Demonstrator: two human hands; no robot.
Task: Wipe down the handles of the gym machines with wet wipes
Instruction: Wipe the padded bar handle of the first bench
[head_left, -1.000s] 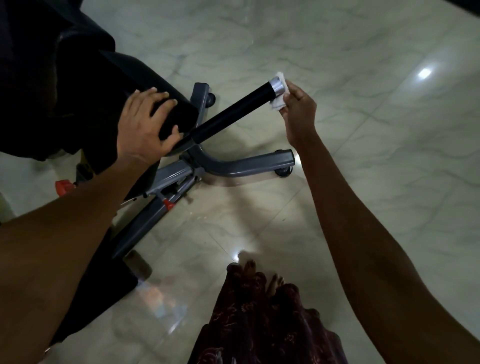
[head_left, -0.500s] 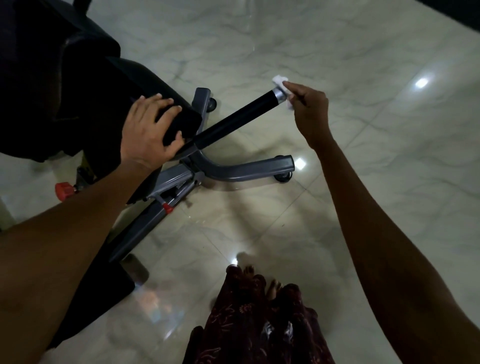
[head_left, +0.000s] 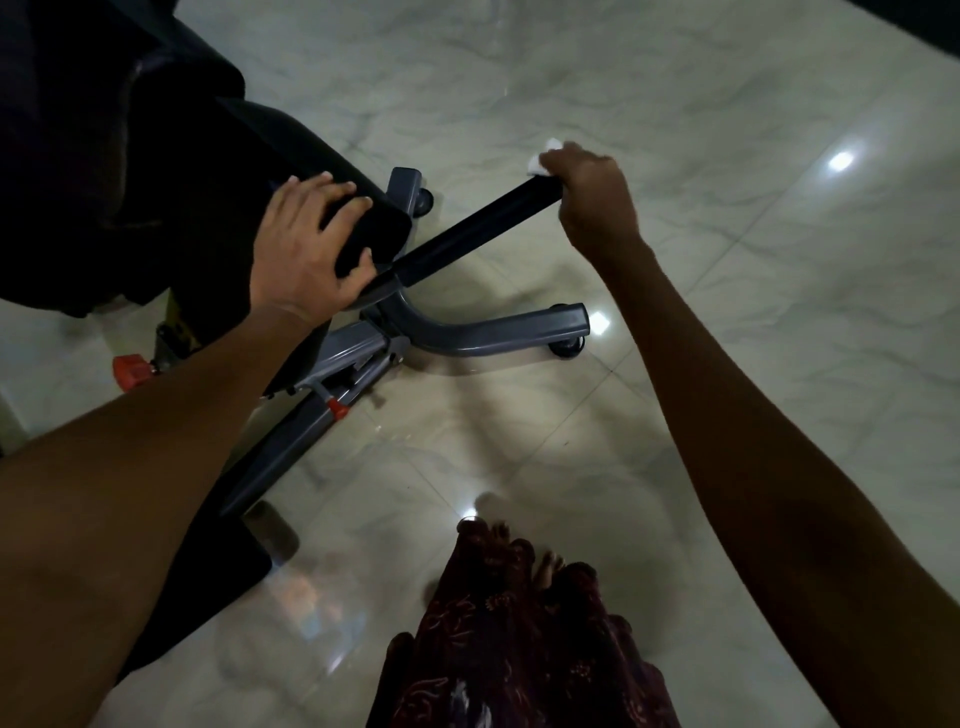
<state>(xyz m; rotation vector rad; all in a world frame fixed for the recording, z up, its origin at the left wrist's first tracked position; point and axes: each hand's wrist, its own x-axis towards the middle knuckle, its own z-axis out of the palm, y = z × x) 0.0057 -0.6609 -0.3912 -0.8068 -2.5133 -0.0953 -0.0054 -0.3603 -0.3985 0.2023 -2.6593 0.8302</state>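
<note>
I am looking down at my right hand (head_left: 592, 200), which is closing its curled fingers (head_left: 563, 161) around the far end of the long black foam-covered handle bar (head_left: 475, 226), with a small crumpled white wet wipe (head_left: 543, 153) pinched between hand and bar; only a corner of the wipe is showing above the knuckles, and the bar's end cap is lying hidden under my grip. The bar is slanting up from the machine's joint toward that hand. My left hand (head_left: 306, 249) is resting flat, its fingers spread and only lightly bent, on the edge of the black padded cushion (head_left: 218, 208) of the machine, with the thumb lying near the base of the bar. Below the bar, the curved grey metal base leg (head_left: 493, 330) is standing on the glossy pale marble floor (head_left: 727, 364) on a small black foot, and an orange-red knob (head_left: 132, 371) is showing at the left. A dark red patterned garment (head_left: 519, 649) is hanging at the bottom, with bare toes (head_left: 550, 564) peeking past it.
</note>
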